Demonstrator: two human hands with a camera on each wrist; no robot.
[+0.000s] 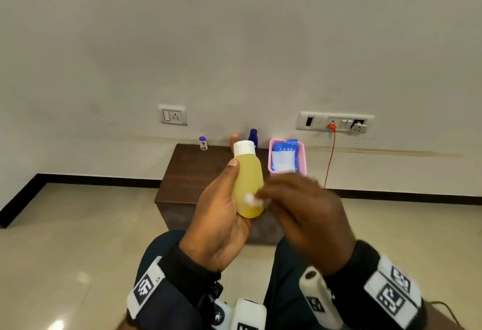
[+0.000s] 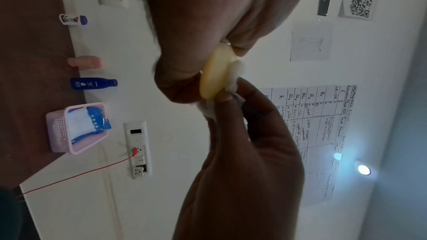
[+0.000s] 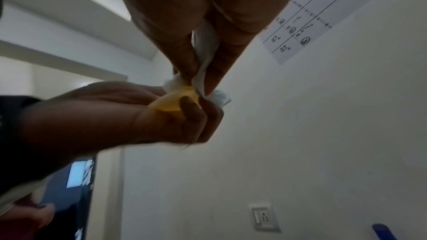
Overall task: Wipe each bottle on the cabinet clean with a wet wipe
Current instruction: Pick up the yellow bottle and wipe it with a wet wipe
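My left hand (image 1: 224,199) grips a yellow bottle (image 1: 247,181) with a white cap (image 1: 243,148), held upright above the floor in front of the cabinet (image 1: 187,170). My right hand (image 1: 294,199), blurred, pinches a white wet wipe (image 1: 251,199) against the bottle's lower right side. The wrist views show the bottle's base (image 2: 213,74) (image 3: 173,102) with the wipe (image 2: 233,78) (image 3: 203,57) bunched beside it. On the cabinet by the wall stand a small white bottle with a purple cap (image 1: 203,143), a pink bottle (image 1: 234,141) and a dark blue bottle (image 1: 253,138).
A pink basket (image 1: 302,157) holding a blue wet-wipe pack (image 1: 284,156) sits at the cabinet's back right corner. Wall sockets (image 1: 172,115) lie behind, and a red cable (image 1: 330,157) hangs from the right socket panel. Tiled floor surrounds the cabinet.
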